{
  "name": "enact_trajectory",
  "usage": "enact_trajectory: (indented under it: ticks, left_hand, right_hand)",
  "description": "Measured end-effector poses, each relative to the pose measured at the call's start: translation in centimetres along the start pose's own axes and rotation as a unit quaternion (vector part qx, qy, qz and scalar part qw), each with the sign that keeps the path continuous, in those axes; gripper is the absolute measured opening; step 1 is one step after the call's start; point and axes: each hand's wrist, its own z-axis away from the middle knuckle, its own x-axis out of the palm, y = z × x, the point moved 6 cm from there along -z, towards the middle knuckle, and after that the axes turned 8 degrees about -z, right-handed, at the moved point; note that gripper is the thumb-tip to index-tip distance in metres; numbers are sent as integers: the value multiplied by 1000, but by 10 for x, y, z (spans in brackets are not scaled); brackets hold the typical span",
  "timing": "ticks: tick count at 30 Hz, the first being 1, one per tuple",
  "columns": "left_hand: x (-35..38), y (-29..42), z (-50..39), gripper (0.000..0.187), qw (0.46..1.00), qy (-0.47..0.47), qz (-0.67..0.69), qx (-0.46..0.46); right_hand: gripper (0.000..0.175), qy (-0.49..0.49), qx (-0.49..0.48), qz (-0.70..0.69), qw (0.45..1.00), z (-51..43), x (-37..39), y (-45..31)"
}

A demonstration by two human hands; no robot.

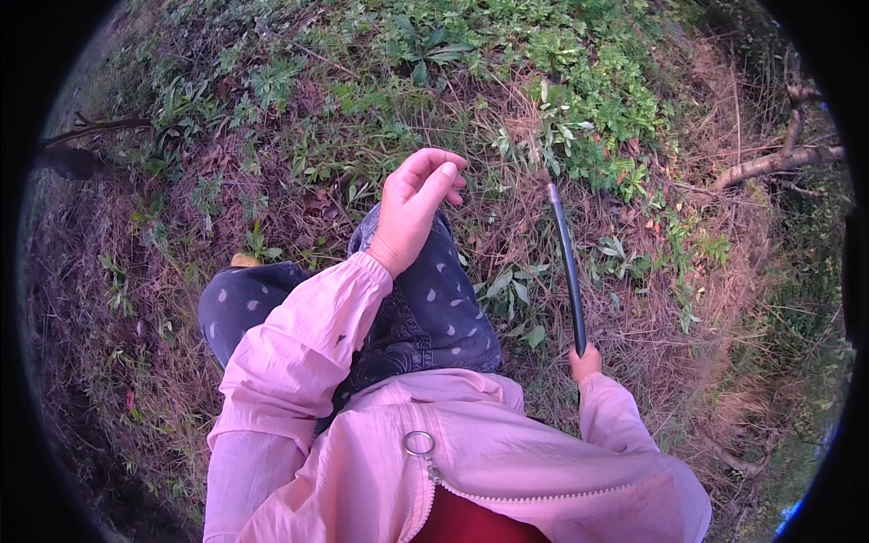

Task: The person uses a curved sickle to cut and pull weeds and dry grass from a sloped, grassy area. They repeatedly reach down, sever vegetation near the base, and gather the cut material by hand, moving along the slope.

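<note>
My left hand hovers over my bent knee, its fingers curled and thumb apart, with nothing seen in it. To the right, my right hand is closed around the lower end of a long dark tool handle. The handle runs up from my fist to a paler, metal-looking collar near the grass. The tool's head at the far end is blurred among dry stalks and leaves, so its kind cannot be told. My patterned dark trousers and pink jacket show below.
Green weeds grow across the upper ground. Dry grass lies around the handle. A bare branch reaches in from the right, and a dark stick juts in at the upper left.
</note>
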Motion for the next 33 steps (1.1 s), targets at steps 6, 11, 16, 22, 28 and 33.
enact_trajectory:
  ticks: [6, 11, 16, 22, 28, 33]
  left_hand:
    - [18, -5, 3, 22, 999, -23, 45, 1]
    - [38, -5, 2, 20, 998, -66, 18, 0]
    - [32, -6, 1, 20, 998, -52, 15, 10]
    - [18, -3, 1, 19, 999, -37, 3, 6]
    - [8, -1, 6, 22, 999, -33, 1, -7]
    - [2, -2, 9, 22, 1000, -11, -4, -15]
  right_hand:
    - [24, -32, 214, -48, 975, 229, -30, 92]
    - [20, 5, 177, -254, 951, 102, 13, 20]
    - [30, 32, -32, -195, 980, -117, 20, -120]
    - [38, 6, -34, -37, 999, -226, 27, -184]
    - [31, -41, 68, -153, 985, -158, 67, -95]
    - [29, 5, 85, -25, 996, -28, 40, -29]
